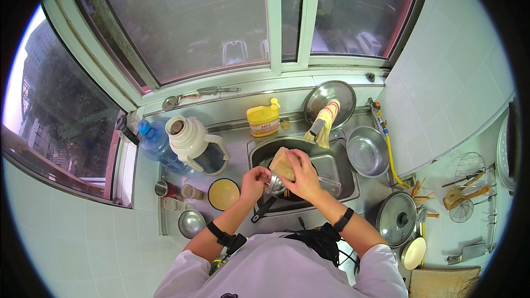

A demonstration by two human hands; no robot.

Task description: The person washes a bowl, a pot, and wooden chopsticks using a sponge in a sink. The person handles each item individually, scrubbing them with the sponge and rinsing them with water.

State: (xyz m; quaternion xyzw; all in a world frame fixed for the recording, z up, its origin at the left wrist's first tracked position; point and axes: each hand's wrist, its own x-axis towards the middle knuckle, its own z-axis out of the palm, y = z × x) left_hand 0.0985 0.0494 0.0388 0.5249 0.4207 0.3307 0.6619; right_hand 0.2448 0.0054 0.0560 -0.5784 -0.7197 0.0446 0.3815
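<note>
Over the stainless-steel sink, my right hand grips a tan scrubbing pad or sponge. My left hand pinches the rim of a small shiny metal vessel, probably a bowl or cup, just below the pad. My fingers and the pad hide part of this vessel. Beneath both hands a dark pan lies in the sink, largely covered, and its black handle sticks out toward me over the front rim. A clear stick-like utensil rests in the sink to the right of my right hand.
Left of the sink stand a thermos jug, a blue water bottle, a yellow bowl and a metal bowl. Behind it are a yellow detergent bottle and a cloth-draped faucet. A metal basin and lidded pot sit right.
</note>
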